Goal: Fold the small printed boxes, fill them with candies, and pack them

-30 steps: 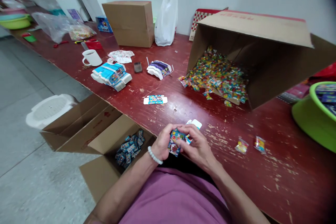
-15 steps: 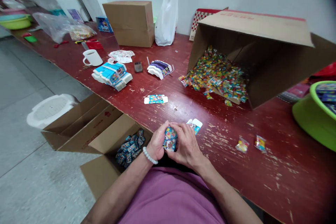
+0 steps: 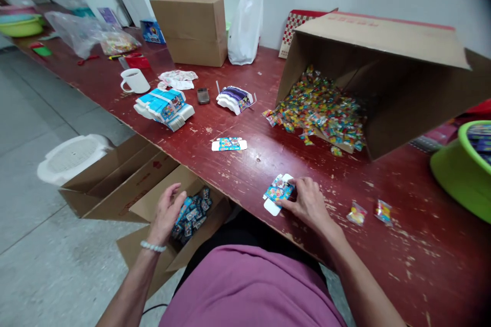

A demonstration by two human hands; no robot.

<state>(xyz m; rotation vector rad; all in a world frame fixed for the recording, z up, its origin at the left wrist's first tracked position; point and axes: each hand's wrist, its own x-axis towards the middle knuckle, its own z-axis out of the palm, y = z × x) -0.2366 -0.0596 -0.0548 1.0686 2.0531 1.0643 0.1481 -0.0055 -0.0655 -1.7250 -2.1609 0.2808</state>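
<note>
My left hand [image 3: 165, 213] hangs over an open carton [image 3: 149, 204] on the floor, left of the table. Its fingers are spread, and a small blue filled box [image 3: 184, 209] lies just at the fingertips on a heap of like boxes [image 3: 194, 212]. My right hand [image 3: 307, 202] rests on the red table [image 3: 268, 163] near its front edge. Its fingertips pinch a flat, unfolded blue-and-white box blank [image 3: 278, 191]. Two wrapped candies [image 3: 370, 212] lie to the right of that hand.
A big carton on its side [image 3: 402, 92] spills colourful candies [image 3: 318, 112] at the back right. A loose blank [image 3: 229, 144], blue blank stacks [image 3: 164, 106], purple blanks [image 3: 235, 98], a white mug [image 3: 134, 80], a phone [image 3: 203, 95] and a green basin [image 3: 456, 173] stand around.
Both hands held a small box at the table edge. Now the left hand has swung down to the floor carton with it, and the right hand has reached forward onto a flat blank.
</note>
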